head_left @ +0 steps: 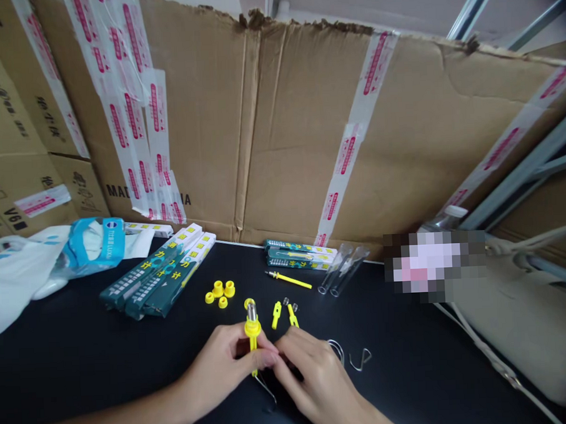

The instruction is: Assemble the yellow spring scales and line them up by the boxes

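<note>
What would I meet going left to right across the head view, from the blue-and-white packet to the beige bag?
Blue-and-white packet → leftmost pile of green boxes → cluster of four yellow caps → yellow piece pinched in the left hand → clear tubes → beige bag.

From my remote seat I see a brown cardboard wall (204, 115) spanning ten to two o'clock, striped with red-and-clear tape (339, 159). At nine lies a blue-and-white packet (94, 245), a white bundle (14, 274) just beside it. Toward three slants a grey metal bar (525, 164); near four I get a white-capped bottle (443, 222), partly pixelated, and a beige bag (509, 339).
</note>
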The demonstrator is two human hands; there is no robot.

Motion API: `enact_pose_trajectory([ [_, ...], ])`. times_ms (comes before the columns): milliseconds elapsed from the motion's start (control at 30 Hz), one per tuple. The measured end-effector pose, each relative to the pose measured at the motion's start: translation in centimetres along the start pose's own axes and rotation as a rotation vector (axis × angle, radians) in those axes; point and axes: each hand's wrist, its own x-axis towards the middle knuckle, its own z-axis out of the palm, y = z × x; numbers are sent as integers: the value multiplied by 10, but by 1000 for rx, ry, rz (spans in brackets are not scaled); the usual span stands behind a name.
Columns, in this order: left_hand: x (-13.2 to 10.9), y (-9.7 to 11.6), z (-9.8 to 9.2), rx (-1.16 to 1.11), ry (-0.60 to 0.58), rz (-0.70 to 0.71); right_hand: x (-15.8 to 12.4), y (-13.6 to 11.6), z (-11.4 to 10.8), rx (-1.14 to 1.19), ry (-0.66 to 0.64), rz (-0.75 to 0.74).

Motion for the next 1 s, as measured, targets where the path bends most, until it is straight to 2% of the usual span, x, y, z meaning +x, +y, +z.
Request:
enact_pose_trajectory([
  [200, 0, 0, 0, 91, 0, 30, 2, -3, -4, -49, -26, -62],
  [367, 2, -5, 2, -29, -20, -64, 3, -3, -4, -21, -67, -84],
  [533, 2, -4, 1, -118, -117, -96, 1, -2, -8, 42, -125, -55],
  [633, 0, -1, 0, -101, -158, -99, 0, -2, -11, 52, -112, -36],
  [767, -2, 2, 0, -38, -153, -106, 0, -4, -14, 59, -116, -28],
  [900, -3, 1, -1, 3, -152, -112, 1, -4, -15, 59, -170, -64],
  [1000, -2, 1, -3, 3, -156, -123, 0, -1, -14, 6, -139, -100],
])
